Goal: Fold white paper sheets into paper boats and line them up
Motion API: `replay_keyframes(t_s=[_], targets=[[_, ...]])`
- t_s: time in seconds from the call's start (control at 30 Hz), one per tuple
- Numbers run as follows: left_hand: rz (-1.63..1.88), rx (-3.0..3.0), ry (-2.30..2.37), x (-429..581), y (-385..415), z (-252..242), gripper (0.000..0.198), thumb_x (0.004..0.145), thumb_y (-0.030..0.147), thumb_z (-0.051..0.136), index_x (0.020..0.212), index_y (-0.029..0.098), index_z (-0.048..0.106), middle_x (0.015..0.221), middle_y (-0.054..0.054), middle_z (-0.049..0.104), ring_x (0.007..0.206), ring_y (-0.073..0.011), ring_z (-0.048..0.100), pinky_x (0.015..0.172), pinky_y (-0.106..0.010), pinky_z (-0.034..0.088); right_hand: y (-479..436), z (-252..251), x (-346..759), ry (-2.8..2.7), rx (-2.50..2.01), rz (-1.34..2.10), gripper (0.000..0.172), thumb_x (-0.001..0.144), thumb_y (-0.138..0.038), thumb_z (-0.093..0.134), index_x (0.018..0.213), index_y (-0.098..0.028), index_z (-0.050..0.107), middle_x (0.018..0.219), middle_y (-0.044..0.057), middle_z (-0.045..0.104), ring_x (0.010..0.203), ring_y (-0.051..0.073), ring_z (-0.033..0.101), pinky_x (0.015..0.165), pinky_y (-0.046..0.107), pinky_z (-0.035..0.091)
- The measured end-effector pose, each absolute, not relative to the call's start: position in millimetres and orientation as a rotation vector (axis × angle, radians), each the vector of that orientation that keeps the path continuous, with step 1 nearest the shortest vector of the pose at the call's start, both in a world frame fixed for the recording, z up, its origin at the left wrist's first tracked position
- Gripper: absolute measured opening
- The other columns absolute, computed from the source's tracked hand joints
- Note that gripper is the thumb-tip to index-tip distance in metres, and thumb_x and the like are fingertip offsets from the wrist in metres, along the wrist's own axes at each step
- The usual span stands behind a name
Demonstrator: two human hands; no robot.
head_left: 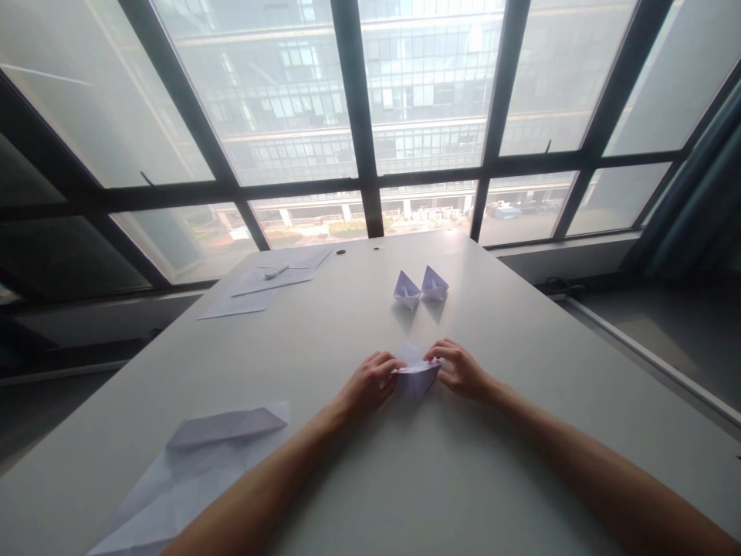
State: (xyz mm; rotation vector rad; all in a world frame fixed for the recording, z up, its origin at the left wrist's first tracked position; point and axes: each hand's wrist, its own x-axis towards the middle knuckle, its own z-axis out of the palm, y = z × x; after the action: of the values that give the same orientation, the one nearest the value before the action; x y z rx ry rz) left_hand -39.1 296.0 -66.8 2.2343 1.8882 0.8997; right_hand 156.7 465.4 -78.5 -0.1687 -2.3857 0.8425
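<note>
Between my two hands is a piece of folded white paper [417, 380], partly opened out, with a flap standing up at its back. My left hand [373, 380] pinches its left edge, fingers curled. At the opposite edge, my right hand [460, 369] grips the paper between thumb and fingers. Farther back on the table stand two folded paper boats, the left boat [407, 290] and the right boat [434, 285], side by side with pointed tops. Some of my fingertips are hidden behind the paper.
A large creased sheet [202, 471] lies at the front left, partly under my left forearm. Flat paper sheets [289, 276] rest at the back left of the white table [521, 347], with a small whitish object [276, 272] on them. Beyond the far edge are windows.
</note>
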Motion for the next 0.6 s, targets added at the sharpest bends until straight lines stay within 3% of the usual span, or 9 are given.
replay_keyframes(t_s=[0.13, 0.33, 0.47, 0.6], targets=[[1.048, 2.097, 1.894, -39.2, 296.2, -66.7, 0.025, 0.099, 0.018, 0.044, 0.115, 0.022, 0.062, 0.102, -0.006, 0.064, 0.089, -0.0174, 0.061, 0.083, -0.030, 0.051, 465.5, -79.9, 153.9, -2.420, -0.226, 0.809, 0.013, 0.083, -0.011, 0.059, 0.084, -0.020, 0.069, 0.081, 0.004, 0.067, 0.081, 0.020, 0.060, 0.079, 0.034, 0.048], [1.219, 1.922, 1.948, -40.8, 295.7, -68.4, 0.028, 0.100, 0.025, 0.046, 0.128, 0.025, 0.053, 0.102, -0.004, 0.059, 0.083, -0.0146, 0.062, 0.079, -0.030, 0.054, 467.5, -86.3, 151.6, -2.366, -0.375, 0.913, 0.018, 0.089, -0.021, 0.058, 0.105, -0.022, 0.065, 0.075, 0.000, 0.066, 0.067, 0.016, 0.060, 0.067, 0.028, 0.047], [1.279, 1.869, 1.953, -42.0, 297.4, -72.0, 0.022, 0.098, 0.024, 0.048, 0.116, 0.024, 0.060, 0.110, -0.005, 0.056, 0.081, -0.0134, 0.062, 0.072, -0.028, 0.056, 467.4, -88.7, 152.4, -2.340, -0.432, 0.886, 0.011, 0.088, -0.018, 0.057, 0.095, -0.022, 0.064, 0.070, -0.002, 0.063, 0.062, 0.015, 0.057, 0.061, 0.026, 0.044], [1.204, 1.985, 2.003, -42.4, 298.8, -73.5, 0.020, 0.095, 0.019, 0.050, 0.097, 0.020, 0.070, 0.105, -0.007, 0.058, 0.088, -0.0171, 0.061, 0.078, -0.031, 0.055, 468.0, -90.2, 152.1, -2.379, -0.356, 0.736, 0.016, 0.084, -0.009, 0.057, 0.084, -0.021, 0.067, 0.084, 0.003, 0.066, 0.081, 0.019, 0.061, 0.073, 0.029, 0.047]])
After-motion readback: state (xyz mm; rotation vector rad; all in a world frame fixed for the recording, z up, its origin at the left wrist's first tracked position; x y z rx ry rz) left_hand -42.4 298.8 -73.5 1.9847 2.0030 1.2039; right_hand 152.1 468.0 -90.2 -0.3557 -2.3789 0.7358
